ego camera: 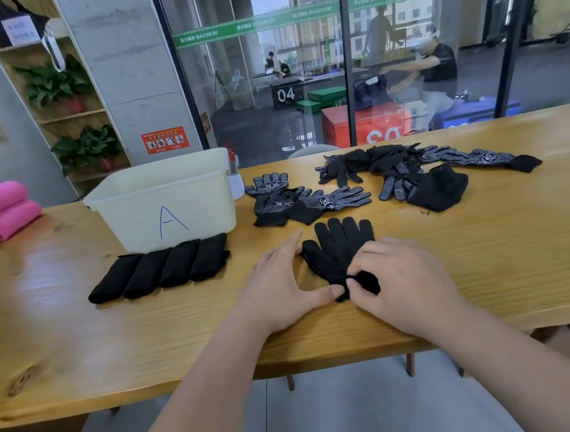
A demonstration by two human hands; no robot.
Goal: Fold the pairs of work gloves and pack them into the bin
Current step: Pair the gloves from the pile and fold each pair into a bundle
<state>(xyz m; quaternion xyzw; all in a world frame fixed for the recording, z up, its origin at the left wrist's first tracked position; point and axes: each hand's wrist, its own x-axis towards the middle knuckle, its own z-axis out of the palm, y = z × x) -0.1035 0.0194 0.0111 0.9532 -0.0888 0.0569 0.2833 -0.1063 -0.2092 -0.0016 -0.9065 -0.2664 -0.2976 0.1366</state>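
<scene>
In the middle of the frame a black pair [337,246], one glove stacked on the other as far as we can tell, lies flat on the tabletop [508,253]. Its long axis runs from the cuff at the lower end up to the fingers, which point toward the top of the frame. Our right hand [399,279] is curled over the cuff end and pinches the cuff fabric. Our left hand [280,288] lies spread and flat just to the left, thumb tip touching the cuff and forefinger reaching the pair's left edge, gripping nothing. We judge the fold will run along that axis, cuff rolled up toward the fingers, so the right hand leads and the left steadies. Four rolls [160,270] lie in a row left of centre, just below the bin [133,218] marked A. We cannot see inside the bin. Loose gloves [399,166] lie at upper right of the tabletop.
</scene>
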